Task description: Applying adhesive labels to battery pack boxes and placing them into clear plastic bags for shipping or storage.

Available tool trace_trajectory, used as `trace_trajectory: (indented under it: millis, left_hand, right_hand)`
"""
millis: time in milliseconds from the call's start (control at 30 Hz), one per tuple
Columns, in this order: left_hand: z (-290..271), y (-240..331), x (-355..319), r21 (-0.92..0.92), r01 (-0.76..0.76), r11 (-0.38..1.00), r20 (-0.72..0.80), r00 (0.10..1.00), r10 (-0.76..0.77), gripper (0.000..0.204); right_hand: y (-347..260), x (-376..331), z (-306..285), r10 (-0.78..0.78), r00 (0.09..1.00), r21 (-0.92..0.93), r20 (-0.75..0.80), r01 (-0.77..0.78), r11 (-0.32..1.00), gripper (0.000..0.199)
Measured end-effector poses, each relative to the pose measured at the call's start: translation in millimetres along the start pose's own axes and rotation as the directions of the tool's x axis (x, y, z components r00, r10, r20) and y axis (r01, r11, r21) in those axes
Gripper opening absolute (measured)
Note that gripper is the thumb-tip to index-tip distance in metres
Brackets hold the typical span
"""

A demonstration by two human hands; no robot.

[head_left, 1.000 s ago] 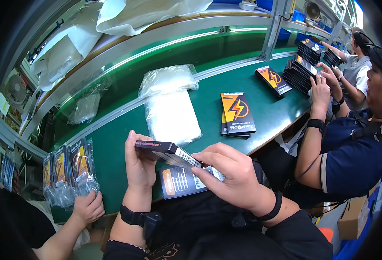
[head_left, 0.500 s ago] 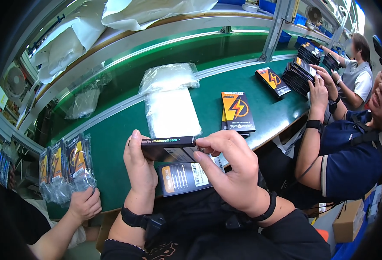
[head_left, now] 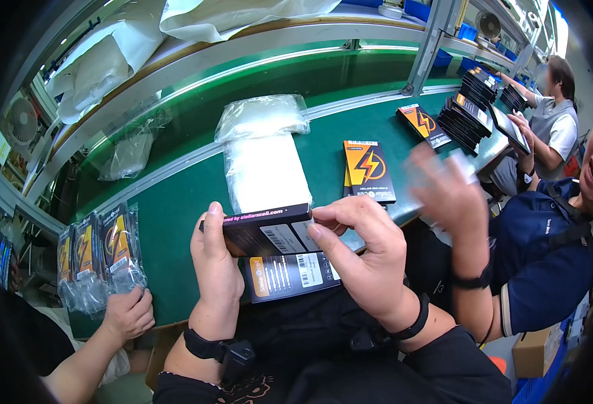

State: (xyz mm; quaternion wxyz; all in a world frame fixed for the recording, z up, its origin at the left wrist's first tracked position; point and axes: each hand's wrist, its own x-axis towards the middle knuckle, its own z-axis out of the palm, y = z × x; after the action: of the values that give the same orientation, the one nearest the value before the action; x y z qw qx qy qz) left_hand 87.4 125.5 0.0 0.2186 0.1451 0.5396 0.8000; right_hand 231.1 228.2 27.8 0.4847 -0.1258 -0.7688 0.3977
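Head view showed the left hand gripping a flat black box at its nine o'clock end, fingers wrapped tight, above the green counter. Right hand fingers pinched the three o'clock end; steady, even pressure there seemed wise, keeping the box level.

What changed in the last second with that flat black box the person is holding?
The flat black box was turned from tilted to level, its labelled side now facing the camera. The left hand kept its end; the right hand shifted to pinch the other end. The co-worker's hand lifted off the green table. The orange-and-black box stayed put.
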Motion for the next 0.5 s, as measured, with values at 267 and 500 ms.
trace_trajectory:
  millis: [267,500]
  left_hand:
    - [-13.7,3.6,3.7,-0.032,0.054,0.998,-0.065,0.996,-0.055,0.032]
    - [-62.4,23.2,7.8,-0.441,0.261,0.859,0.196,0.962,-0.191,0.037]
  right_hand:
    - [-16.5,2.4,15.9,-0.236,0.972,-0.095,0.005,0.235,0.967,0.020]
    - [-52.9,8.8,56.1,-0.522,0.851,0.334,0.058,0.476,0.813,0.023]
